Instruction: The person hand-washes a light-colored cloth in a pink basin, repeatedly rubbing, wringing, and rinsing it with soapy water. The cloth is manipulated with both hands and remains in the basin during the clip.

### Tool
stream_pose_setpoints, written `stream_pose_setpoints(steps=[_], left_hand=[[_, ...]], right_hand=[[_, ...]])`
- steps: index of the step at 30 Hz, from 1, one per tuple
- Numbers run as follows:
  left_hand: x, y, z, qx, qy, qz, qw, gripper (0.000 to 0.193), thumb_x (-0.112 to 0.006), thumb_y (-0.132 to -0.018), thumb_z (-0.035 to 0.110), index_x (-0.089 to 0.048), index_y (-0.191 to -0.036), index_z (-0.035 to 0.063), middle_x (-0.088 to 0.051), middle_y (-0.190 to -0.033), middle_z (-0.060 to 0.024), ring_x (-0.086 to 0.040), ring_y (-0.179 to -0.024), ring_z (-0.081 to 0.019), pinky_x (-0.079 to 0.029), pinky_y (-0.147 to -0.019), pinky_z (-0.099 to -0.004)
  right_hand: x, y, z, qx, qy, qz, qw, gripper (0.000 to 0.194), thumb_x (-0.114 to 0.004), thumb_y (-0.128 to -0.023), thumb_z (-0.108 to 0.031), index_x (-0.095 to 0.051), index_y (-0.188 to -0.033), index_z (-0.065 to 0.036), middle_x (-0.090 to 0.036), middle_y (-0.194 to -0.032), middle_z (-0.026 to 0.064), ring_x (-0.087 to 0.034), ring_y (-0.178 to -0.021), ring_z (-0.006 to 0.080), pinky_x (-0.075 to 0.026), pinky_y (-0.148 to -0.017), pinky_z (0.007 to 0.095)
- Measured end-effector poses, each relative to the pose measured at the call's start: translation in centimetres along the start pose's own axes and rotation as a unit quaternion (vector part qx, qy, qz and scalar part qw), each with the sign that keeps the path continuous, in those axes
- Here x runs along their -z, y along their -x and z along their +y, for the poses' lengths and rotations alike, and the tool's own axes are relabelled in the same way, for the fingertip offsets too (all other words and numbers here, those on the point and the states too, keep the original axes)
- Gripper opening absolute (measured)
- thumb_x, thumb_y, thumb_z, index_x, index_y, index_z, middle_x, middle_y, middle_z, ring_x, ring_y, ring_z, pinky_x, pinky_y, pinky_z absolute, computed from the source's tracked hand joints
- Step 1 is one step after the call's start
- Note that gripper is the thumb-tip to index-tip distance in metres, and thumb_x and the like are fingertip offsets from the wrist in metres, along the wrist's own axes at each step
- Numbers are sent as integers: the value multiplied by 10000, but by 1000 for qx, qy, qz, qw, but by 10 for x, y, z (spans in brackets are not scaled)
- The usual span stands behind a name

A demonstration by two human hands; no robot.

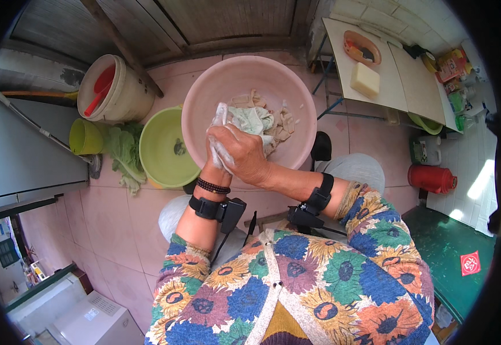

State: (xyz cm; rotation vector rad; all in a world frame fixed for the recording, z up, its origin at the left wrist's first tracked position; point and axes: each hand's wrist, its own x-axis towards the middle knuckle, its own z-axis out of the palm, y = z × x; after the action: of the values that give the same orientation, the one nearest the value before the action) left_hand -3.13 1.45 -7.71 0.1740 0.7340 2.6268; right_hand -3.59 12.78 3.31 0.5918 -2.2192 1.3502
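Note:
My left hand (220,142) and my right hand (245,152) are pressed together over the near left part of a pink plastic basin (203,86). White suds coat the left hand's fingers, which point away from me. The right hand is curled around the left hand. Whether anything lies between the palms is hidden. Beside them in the basin lie a pale green and white cloth (250,119) and a crumpled beige cloth (283,125), with flecks of foam on the basin wall.
At left are a green basin (160,159), a leafy vegetable (123,151), a yellow-green bucket (86,136), a white bucket with a red dipper (97,97) and a mop (43,131). At right, a table (341,56) bears a yellowish block (365,80); a red thermos flask (431,178) lies beyond my arm.

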Motion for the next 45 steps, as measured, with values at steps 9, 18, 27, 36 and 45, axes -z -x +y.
stream_pose_setpoints(steps=[9, 18, 27, 36, 45], left_hand=[[-39, 2, 5, -3, -159, 201, 967, 306, -478, -987, 265, -557, -1202, 63, -608, -1114, -29, -606, -1007, -173, -506, -856, -285], [-77, -15, 62, 103, 92, 62, 988, 824, -361, -962, 599, -381, -1331, -139, -517, -1320, -253, -555, -1191, -312, -455, -1020, -425], [-122, -10, 68, 116, -299, 20, 947, 587, -608, -914, 412, -505, -1224, -76, -627, -1092, -107, -611, -973, -186, -496, -866, -315], [-117, -5, 64, 92, -24, 67, 993, 429, -626, -872, 241, -555, -1190, -39, -648, -1080, -134, -633, -992, -228, -508, -886, -382], [-102, -15, 90, -70, 200, 84, 974, 550, -584, -930, 400, -486, -1335, 41, -552, -1315, -146, -533, -1216, -305, -446, -1026, -499]], right_hand=[[6, -9, 13, -67, 8, -27, 997, 251, -608, -841, -132, -579, -1084, -74, -647, -922, 163, -646, -723, 364, -516, -589, 452], [53, -43, 39, -259, -295, 52, 918, 194, -548, -960, -192, -624, -983, -15, -541, -754, -12, -478, -662, 61, -403, -582, 226], [90, -72, 22, -335, -448, 28, 828, 189, -584, -944, -218, -625, -985, -38, -543, -747, -7, -443, -593, 39, -342, -502, 191], [73, -60, 46, -117, -204, -52, 971, 324, -534, -991, -204, -565, -1266, -35, -634, -1088, 54, -598, -940, 99, -467, -829, 239], [71, -34, 34, -228, -229, -192, 926, 253, -541, -970, -214, -625, -1086, -5, -622, -969, 16, -569, -892, 118, -459, -807, 277]])
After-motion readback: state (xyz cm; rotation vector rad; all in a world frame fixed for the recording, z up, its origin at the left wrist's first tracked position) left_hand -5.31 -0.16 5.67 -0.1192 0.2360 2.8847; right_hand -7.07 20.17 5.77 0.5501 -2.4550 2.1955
